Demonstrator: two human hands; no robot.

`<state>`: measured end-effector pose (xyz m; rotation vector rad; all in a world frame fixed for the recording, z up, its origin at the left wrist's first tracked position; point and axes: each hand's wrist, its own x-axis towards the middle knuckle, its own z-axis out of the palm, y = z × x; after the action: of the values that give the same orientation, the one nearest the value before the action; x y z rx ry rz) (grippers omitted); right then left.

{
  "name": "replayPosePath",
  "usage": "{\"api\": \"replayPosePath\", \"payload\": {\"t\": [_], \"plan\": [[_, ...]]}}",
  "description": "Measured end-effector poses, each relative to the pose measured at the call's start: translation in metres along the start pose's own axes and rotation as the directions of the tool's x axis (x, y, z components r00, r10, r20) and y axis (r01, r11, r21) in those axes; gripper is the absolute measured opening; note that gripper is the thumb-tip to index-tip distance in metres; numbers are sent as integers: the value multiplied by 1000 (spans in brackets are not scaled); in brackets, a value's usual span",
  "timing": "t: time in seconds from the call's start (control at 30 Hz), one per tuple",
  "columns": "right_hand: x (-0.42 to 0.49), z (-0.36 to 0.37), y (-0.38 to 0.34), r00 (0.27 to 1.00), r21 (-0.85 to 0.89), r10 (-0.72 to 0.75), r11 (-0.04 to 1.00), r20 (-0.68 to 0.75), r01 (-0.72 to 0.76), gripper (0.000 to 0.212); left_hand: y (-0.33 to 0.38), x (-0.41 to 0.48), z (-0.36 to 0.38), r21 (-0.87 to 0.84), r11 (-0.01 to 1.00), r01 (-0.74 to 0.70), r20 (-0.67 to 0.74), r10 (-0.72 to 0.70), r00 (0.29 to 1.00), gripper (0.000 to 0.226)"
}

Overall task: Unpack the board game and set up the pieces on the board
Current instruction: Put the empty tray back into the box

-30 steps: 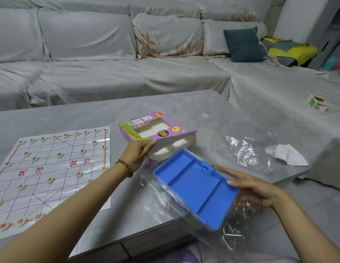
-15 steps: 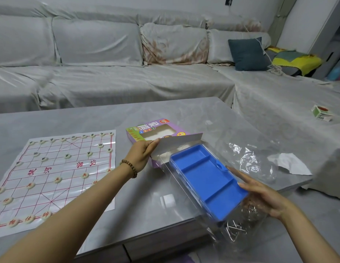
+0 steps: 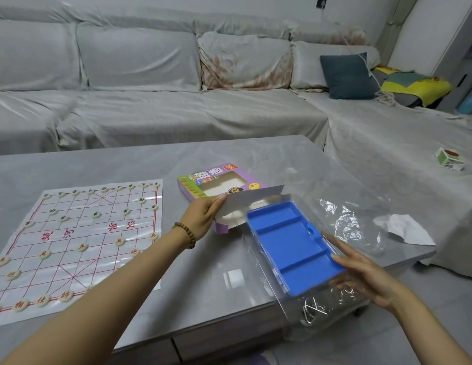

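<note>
Head view: pinching white flap (image 3: 256,200) of purple box (image 3: 219,180) with left hand (image 3: 203,219), holding it raised. Bracing blue tray (image 3: 292,246) along right edge with right hand (image 3: 361,272), fingers straight, close together, keeping tray tilted just beside box opening. Noting board (image 3: 79,241) lying flat on table (image 3: 124,164), left of box, pieces (image 3: 82,247) sitting on it.

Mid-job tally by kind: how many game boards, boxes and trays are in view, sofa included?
Game boards: 1, the red-lined paper game board
Boxes: 2, the purple windowed cardboard box and the small green-and-white box on the grey-covered sofa
Trays: 1, the blue plastic compartment tray
Total: 4
</note>
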<state>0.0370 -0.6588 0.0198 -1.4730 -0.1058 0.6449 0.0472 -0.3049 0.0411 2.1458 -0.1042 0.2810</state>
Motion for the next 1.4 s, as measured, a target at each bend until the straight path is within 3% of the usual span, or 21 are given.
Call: {"api": "replayPosePath", "payload": {"t": [0.03, 0.17, 0.23, 0.33, 0.4, 0.5, 0.63, 0.7, 0.87, 1.03, 1.23, 1.4], "plan": [[-1, 4, -2, 1000, -18, -3, 1000, 8, 4, 93, 3, -1, 3, -25, 1000, 7, -23, -7, 1000, 48], [-4, 19, -10, 1000, -19, -24, 1000, -7, 24, 54, 7, 2, 13, -116, 993, 8, -92, -19, 996, 55], [-3, 21, -10, 1000, -29, -15, 999, -5, 15, 56, 8, 5, 15, -133, 991, -7, -101, -6, 995, 57], [-2, 22, -11, 1000, -52, 13, 999, 13, -13, 76, 9, 1, 14, -170, 985, 15, -94, -32, 995, 38], [0, 21, -12, 999, -70, 38, 997, 25, -36, 78, 7, -2, 14, -186, 982, 17, -88, -34, 996, 37], [1, 20, -12, 996, -57, 78, 996, 47, -76, 69, -1, -4, 15, -173, 984, 33, -28, -38, 999, 44], [2, 18, -12, 991, -83, 113, 991, 75, -106, 93, -10, -14, 13, -59, 997, 42, 34, -40, 999, 76], [2, 19, -13, 990, -81, 114, 991, 86, -107, 97, -13, -20, 12, 7, 1000, 14, 68, -15, 998, 81], [1, 19, -15, 983, -88, 147, 986, 107, -138, 88, -8, -23, 13, -49, 998, 26, 11, -25, 1000, 78], [1, 22, -17, 998, -118, 61, 991, 14, -58, 65, -2, -19, 11, -195, 979, 64, 1, -65, 998, 38], [-1, 24, -24, 996, -125, 69, 990, 52, -62, 53, -9, -10, 10, -223, 973, 67, -25, -75, 997, 65], [6, 20, -17, 987, -168, 116, 981, 110, -96, 73, -5, -14, 10, -171, 982, 76, -16, -79, 997, 48]]}}
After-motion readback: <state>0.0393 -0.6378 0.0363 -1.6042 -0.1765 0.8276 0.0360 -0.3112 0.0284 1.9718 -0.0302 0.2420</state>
